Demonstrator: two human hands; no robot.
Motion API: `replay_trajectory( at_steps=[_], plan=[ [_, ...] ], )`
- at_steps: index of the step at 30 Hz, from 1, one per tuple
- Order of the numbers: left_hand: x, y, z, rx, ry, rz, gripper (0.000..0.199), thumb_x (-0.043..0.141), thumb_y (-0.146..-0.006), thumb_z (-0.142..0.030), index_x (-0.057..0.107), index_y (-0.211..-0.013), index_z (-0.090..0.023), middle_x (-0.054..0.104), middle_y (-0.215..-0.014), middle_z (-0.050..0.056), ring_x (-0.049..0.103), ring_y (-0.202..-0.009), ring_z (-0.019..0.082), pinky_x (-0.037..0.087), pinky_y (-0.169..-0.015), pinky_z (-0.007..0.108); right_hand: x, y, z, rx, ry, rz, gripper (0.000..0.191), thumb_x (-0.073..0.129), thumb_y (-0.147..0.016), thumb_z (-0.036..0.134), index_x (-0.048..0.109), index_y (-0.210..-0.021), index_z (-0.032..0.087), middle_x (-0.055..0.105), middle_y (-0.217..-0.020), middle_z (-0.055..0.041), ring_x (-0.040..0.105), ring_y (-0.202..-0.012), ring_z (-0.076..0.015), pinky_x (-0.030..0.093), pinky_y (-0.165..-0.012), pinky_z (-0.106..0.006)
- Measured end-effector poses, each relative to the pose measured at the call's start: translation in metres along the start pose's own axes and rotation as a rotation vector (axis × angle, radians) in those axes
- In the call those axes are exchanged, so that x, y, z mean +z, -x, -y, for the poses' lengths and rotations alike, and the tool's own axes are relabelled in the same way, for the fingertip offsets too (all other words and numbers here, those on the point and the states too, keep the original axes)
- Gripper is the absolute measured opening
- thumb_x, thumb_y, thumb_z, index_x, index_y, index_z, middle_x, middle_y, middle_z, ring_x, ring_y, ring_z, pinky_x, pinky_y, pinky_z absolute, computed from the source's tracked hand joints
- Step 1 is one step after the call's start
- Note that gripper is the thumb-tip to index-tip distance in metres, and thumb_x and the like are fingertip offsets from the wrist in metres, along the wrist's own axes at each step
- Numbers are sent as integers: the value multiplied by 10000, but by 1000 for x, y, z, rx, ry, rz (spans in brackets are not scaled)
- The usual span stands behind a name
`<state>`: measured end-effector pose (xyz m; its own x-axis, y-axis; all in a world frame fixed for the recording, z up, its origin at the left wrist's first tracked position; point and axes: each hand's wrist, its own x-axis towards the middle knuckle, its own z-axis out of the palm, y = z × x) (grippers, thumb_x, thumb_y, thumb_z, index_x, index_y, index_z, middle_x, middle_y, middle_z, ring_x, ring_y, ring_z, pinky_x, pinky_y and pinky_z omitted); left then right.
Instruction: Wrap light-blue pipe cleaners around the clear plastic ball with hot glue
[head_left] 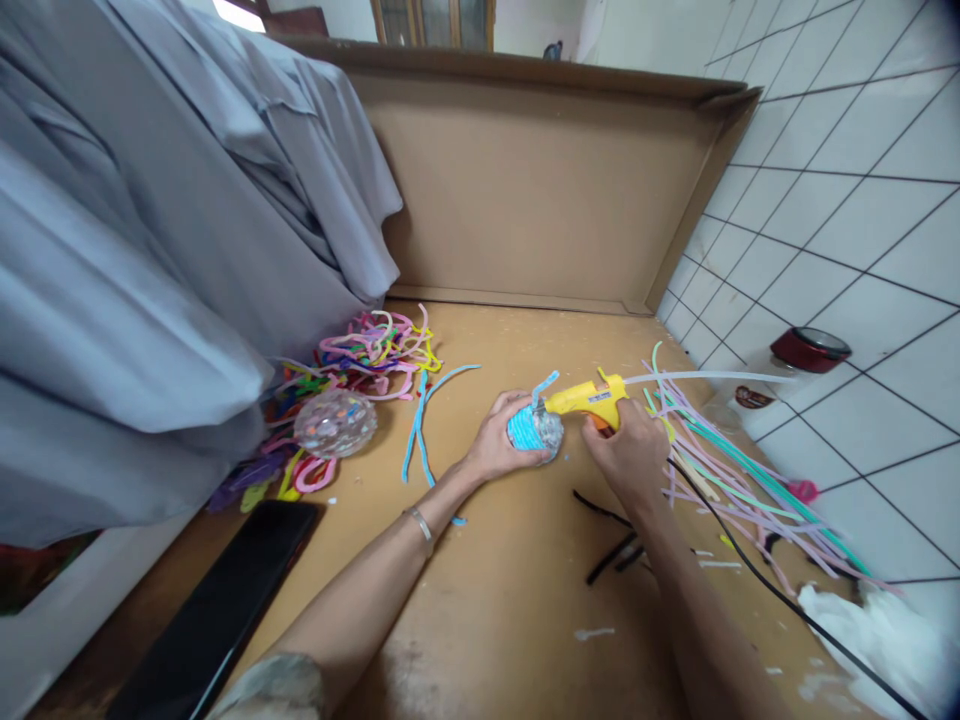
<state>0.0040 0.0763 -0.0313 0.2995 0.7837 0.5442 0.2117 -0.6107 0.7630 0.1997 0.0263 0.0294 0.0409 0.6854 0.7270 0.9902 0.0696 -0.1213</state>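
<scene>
Near the middle of the wooden table (480, 620), my left hand (501, 440) is wrapped round a small rounded object (527, 430), partly covered in blue pipe cleaner, with a grey, rough right end. A loose blue tip sticks up from its top. My right hand (626, 450) grips a yellow glue gun (589, 397), its nozzle at the upper right of the object; whether it touches cannot be made out. A long clear glue stick (712, 376) extends from the back of the gun. Loose blue pipe cleaners (418, 430) lie left of my left hand.
Colourful pipe cleaners (375, 345) and a clear faceted ball (335, 423) lie left, above a black phone (225, 610). Grey cloth (187, 220) hangs there. Right are pastel pipe cleaners (735, 460), a red-lidded jar (772, 375) and a black cord (757, 575). Cardboard (532, 190) stands behind.
</scene>
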Motion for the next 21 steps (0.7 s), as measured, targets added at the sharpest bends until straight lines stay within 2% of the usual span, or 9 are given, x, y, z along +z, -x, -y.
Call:
replay_trajectory(
  at_steps=[21],
  plan=[
    [0, -1, 1, -1, 19, 10, 782, 862, -532, -344, 562, -1241, -210, 522, -1258, 114, 505, -1218, 292, 411, -1061, 488, -2, -1, 0, 24, -32, -8, 115, 530, -776, 325, 517, -742, 216, 600, -716, -50, 493, -664, -209, 301, -614, -314]
  ],
)
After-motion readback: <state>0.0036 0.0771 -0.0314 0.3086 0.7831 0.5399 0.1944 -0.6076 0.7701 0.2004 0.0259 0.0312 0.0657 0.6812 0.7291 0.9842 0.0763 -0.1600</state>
